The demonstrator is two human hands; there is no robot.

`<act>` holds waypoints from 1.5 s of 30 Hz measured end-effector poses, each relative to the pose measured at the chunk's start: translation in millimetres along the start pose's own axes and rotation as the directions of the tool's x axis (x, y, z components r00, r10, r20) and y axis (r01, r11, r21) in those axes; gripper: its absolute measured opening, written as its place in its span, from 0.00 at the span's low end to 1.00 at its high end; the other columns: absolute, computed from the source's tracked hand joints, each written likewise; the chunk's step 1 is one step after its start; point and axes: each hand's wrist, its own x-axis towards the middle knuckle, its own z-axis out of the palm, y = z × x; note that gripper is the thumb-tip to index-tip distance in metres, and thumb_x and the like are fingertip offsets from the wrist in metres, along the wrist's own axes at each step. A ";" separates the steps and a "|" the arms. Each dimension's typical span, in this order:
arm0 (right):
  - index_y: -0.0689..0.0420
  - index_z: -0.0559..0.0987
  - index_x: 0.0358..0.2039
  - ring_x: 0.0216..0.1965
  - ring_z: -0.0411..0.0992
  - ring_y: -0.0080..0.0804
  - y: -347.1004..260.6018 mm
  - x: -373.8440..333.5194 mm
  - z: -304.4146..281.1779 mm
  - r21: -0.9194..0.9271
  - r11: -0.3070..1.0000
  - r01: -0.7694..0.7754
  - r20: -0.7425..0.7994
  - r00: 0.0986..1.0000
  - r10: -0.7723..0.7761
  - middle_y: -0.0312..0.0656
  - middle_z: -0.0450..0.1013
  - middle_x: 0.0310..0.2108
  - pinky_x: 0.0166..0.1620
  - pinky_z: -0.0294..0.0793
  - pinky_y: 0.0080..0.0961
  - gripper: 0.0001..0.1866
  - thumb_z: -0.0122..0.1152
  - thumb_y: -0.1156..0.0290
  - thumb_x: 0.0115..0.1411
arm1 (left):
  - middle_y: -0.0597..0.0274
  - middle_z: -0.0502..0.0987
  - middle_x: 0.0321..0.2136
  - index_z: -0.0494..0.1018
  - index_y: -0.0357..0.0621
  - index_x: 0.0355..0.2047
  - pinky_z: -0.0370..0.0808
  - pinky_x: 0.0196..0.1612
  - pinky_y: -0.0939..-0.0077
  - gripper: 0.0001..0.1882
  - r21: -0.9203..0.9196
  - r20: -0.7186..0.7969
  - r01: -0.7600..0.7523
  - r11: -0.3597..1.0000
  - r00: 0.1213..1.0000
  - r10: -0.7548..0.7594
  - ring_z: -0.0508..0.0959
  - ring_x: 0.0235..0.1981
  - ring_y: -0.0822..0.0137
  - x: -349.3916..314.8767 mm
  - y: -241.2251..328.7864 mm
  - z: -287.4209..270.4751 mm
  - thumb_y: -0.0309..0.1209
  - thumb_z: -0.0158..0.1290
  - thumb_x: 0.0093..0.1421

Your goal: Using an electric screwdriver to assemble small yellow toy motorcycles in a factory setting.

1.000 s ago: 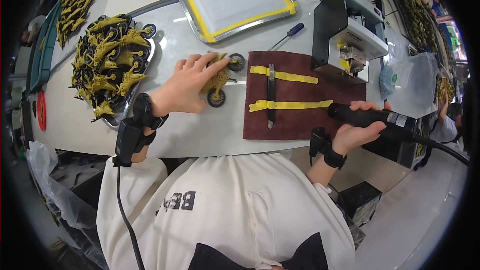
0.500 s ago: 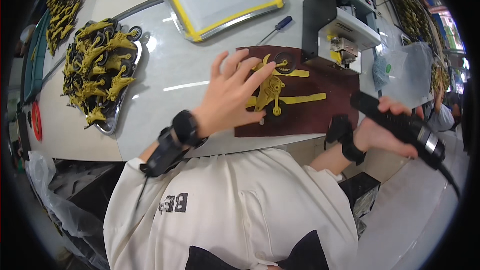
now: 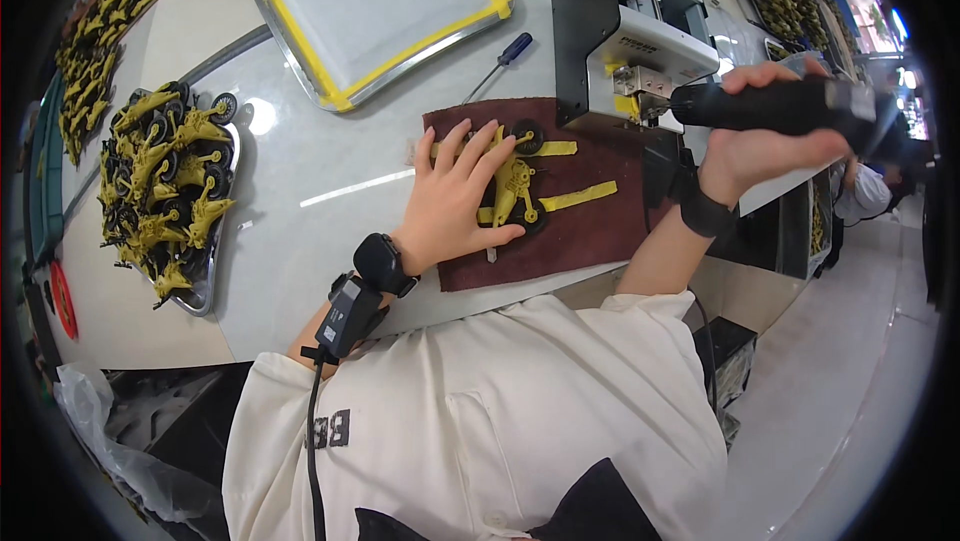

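Holding a black driver [image 3: 750, 108] in our right hand [image 3: 768, 153], we keep the fingers wrapped around its body; its tip points left, to the metal outlet at the front of the machine [image 3: 668, 46], and whether they touch, we cannot tell. Our left hand [image 3: 450, 199] is open, with the fingers spread; it lies against the left side of one yellow toy bike [image 3: 516, 181], the index finger reaching to its far part and the thumb to its near part. The bike lies on its side upon the brown mat [image 3: 580, 246], to the left of the machine; its two black wheels are on the right, one far and one near; two yellow strips [image 3: 585, 195] run out from under it.

Beyond the mat we see a screwdriver [image 3: 514, 49] with a blue handle, and farther left a frame [image 3: 375, 16] with yellow tape along its edges; on the left side of the table [image 3: 335, 146], a heap of bikes [image 3: 165, 176] fills a metal tray [image 3: 207, 291]; a red ring [image 3: 62, 301] is left of it.
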 end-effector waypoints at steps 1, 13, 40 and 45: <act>0.62 0.63 0.44 0.14 0.65 0.31 0.6 -1.6 1.6 -0.087 0.996 -0.015 0.061 0.998 0.020 0.44 0.67 0.17 0.20 0.69 0.24 0.48 0.29 0.24 0.50 | 0.55 0.57 0.60 0.58 0.47 0.59 0.43 0.60 0.45 0.49 -0.009 0.004 -0.004 1.000 1.000 0.004 0.55 0.60 0.49 -0.5 -0.4 0.1 0.55 0.61 0.38; 0.64 0.61 0.49 0.12 0.65 0.34 -12.4 -93.2 19.0 0.497 0.818 -0.288 0.375 0.922 0.096 0.45 0.67 0.17 0.18 0.66 0.31 0.55 0.37 0.20 0.43 | 0.53 0.56 0.60 0.54 0.46 0.61 0.41 0.61 0.46 0.49 -0.101 0.028 0.004 0.995 1.000 -0.001 0.54 0.61 0.48 -2.1 -7.1 -6.4 0.48 0.60 0.39; 0.57 0.64 0.46 0.15 0.65 0.30 17.1 -122.5 27.2 0.328 0.785 -0.526 0.420 0.825 0.378 0.41 0.67 0.20 0.22 0.65 0.26 0.56 0.37 0.16 0.33 | 0.56 0.58 0.60 0.55 0.47 0.60 0.42 0.62 0.46 0.49 -0.099 0.029 0.011 0.995 1.000 -0.008 0.53 0.61 0.49 -0.1 -7.4 -4.4 0.47 0.60 0.37; 0.53 0.66 0.47 0.15 0.64 0.30 13.8 -125.7 16.5 0.326 0.829 -0.455 0.377 0.866 0.328 0.39 0.66 0.18 0.22 0.64 0.25 0.57 0.36 0.15 0.32 | 0.52 0.60 0.57 0.55 0.45 0.60 0.44 0.61 0.46 0.49 -0.068 0.019 0.010 0.998 1.000 -0.008 0.55 0.60 0.48 2.1 -8.0 -8.3 0.47 0.60 0.37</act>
